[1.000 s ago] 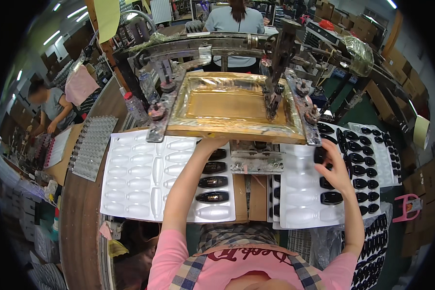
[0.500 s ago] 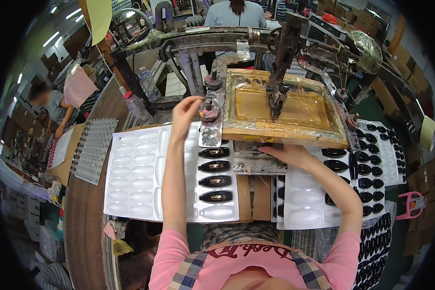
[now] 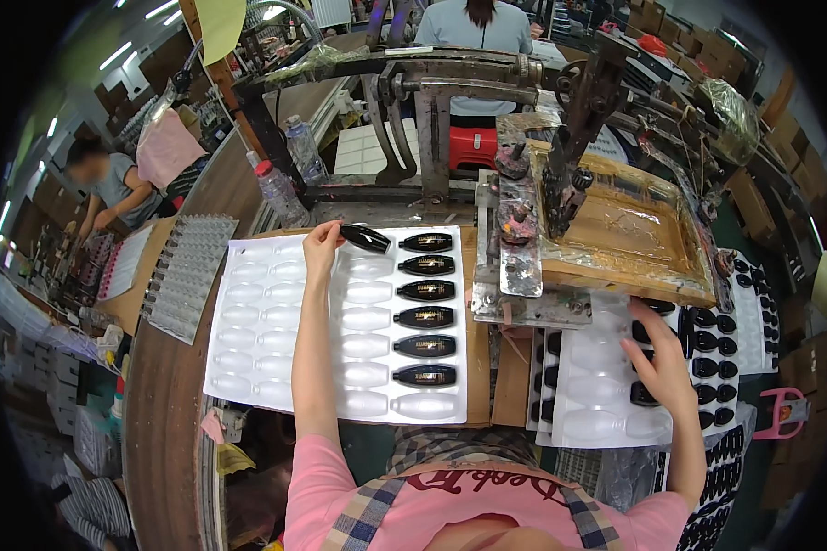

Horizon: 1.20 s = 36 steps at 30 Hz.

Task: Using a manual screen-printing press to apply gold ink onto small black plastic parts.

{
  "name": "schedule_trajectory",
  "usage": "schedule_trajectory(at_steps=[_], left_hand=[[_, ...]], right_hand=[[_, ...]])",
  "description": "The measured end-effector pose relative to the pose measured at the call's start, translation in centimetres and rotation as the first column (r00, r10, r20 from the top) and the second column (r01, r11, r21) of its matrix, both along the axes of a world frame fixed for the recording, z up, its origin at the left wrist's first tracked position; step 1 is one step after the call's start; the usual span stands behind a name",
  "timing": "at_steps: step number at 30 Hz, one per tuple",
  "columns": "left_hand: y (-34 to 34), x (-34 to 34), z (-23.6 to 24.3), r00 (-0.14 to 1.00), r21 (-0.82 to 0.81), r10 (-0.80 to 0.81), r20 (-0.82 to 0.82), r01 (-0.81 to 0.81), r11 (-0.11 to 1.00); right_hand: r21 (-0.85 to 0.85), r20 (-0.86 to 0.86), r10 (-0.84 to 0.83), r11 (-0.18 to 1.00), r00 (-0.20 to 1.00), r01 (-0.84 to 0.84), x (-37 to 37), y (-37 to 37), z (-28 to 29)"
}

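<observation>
Right of the counter (image 3: 164, 404), the left hand (image 3: 321, 246) pinches a black bottle (image 3: 366, 239) by one end above the left tray (image 3: 366, 314), seemingly a placing step that calls for lining it up with a hollow (image 3: 368, 268), while the right hand (image 3: 662, 363), spread loosely, hangs over the right tray (image 3: 590, 372)

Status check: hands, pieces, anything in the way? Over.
Left hand pinches black piece over left tray. Right hand open over right tray, no piece seen in grip. Frame hides right tray's far end.
</observation>
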<state>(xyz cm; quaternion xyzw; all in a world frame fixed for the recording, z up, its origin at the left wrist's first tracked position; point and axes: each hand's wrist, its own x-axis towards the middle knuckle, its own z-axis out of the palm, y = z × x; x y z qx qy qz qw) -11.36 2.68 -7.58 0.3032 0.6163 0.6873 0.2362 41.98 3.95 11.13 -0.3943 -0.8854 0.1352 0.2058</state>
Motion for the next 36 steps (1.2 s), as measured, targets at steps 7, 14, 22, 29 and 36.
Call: schedule_trajectory(at_steps=[7, 14, 22, 29, 36], left_hand=[[0.3, -1.5, -1.3, 0.998, -0.223, 0.027, -0.059, -0.040, 0.974], [2.2, -6.5, -6.8, 0.737, -0.438, -0.036, -0.675, -0.361, 0.823], [4.1, -3.1, -2.8, 0.630, -0.464, -0.139, -0.764, -0.387, 0.797], [2.3, 1.1, 1.6, 0.684, -0.314, -0.101, -0.722, -0.195, 0.929], [6.0, 15.7, 8.5, 0.700, 0.003, -0.206, -0.683, 0.285, 0.959]], right_hand=[[-0.039, 0.283, -0.278, 0.953, 0.918, 0.301, 5.1, -4.1, 0.0], [-0.043, 0.373, -0.183, 0.976, 0.910, 0.214, 6.7, -4.3, -0.9], [0.097, 0.227, -0.283, 0.959, 0.932, 0.268, 6.0, -4.8, 0.2], [-0.110, -0.179, -0.431, 0.902, 0.884, 0.417, 6.6, -3.0, -0.5], [-0.218, -0.192, -0.164, 0.968, 0.968, 0.121, 1.8, 1.2, -0.5]])
